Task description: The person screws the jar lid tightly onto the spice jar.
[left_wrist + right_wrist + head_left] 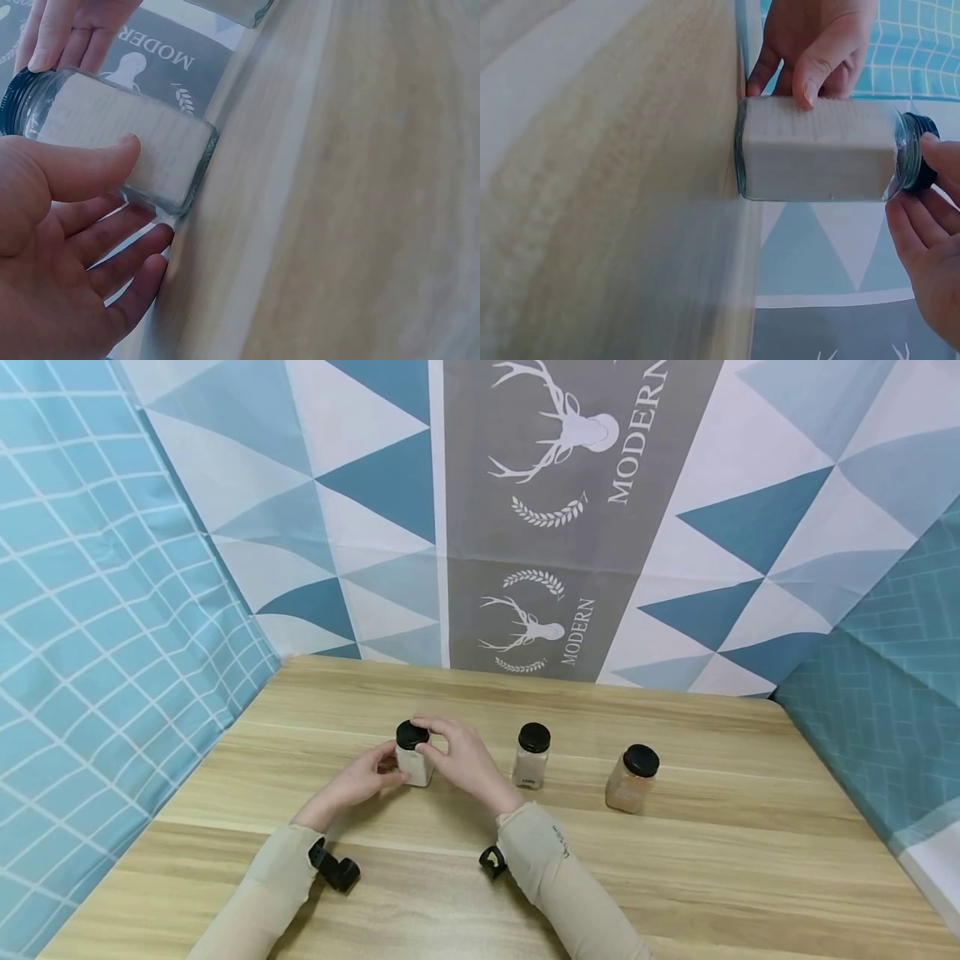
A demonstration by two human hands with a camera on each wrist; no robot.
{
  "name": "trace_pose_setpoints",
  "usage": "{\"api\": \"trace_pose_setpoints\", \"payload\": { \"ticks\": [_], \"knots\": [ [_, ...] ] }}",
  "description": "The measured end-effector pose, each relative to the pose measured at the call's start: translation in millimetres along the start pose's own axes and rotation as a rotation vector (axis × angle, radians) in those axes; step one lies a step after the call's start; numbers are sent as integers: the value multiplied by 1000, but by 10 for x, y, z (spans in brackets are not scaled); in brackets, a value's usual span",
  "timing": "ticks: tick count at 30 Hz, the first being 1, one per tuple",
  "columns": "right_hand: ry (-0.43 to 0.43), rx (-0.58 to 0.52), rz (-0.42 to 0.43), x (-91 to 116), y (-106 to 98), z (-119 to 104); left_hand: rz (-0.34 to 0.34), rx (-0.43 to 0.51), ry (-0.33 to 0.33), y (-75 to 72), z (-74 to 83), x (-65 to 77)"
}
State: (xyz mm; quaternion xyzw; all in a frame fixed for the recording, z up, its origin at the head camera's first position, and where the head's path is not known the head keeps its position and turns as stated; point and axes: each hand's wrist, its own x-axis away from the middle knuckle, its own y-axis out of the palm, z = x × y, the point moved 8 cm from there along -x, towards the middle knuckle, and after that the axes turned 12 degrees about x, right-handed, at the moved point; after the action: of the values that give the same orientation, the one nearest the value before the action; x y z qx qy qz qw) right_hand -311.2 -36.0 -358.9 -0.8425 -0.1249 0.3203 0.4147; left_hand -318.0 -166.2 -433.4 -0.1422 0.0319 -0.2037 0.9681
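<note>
A square glass jar of white powder (415, 768) stands upright on the wooden table, its black lid (412, 734) on top. My left hand (363, 779) holds the jar's body low down, the thumb across the near face and the fingers around the far side, as the left wrist view shows. With thumb and fingers my right hand (463, 758) grips the lid's rim from the right. In the right wrist view the jar (817, 154) shows its powder almost up to the neck, and the lid (920, 151) sits on the neck.
Right of the hands stands a second black-lidded jar (530, 760) with pale contents. Farther right is a third jar (632, 781) with orange-pink contents. A patterned cloth (517, 527) hangs behind the wooden table (712, 860), and blue tiled cloth (97, 610) lines the left side.
</note>
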Motion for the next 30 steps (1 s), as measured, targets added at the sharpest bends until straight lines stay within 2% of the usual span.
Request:
{"api": "trace_pose_setpoints", "payload": {
  "ticks": [4, 9, 14, 18, 23, 30],
  "knots": [
    [18, 2, 24, 3, -22, 11, 19, -7, -20, -7, 6, 6],
    [26, 18, 110, 0, -71, -41, 72, -48, -27, -38, 26, 2],
    [85, 56, 153, 8, -77, -94, 118, -102, -38, -68, 38, 21],
    [117, 81, 172, 16, -64, -124, 131, -88, -49, -74, 45, 28],
    [141, 77, 175, 10, -58, -109, 120, -83, -37, -83, 56, 13],
    [138, 44, 96, 16, 3, -53, 80, -42, -54, -73, -3, 21]
  ]
}}
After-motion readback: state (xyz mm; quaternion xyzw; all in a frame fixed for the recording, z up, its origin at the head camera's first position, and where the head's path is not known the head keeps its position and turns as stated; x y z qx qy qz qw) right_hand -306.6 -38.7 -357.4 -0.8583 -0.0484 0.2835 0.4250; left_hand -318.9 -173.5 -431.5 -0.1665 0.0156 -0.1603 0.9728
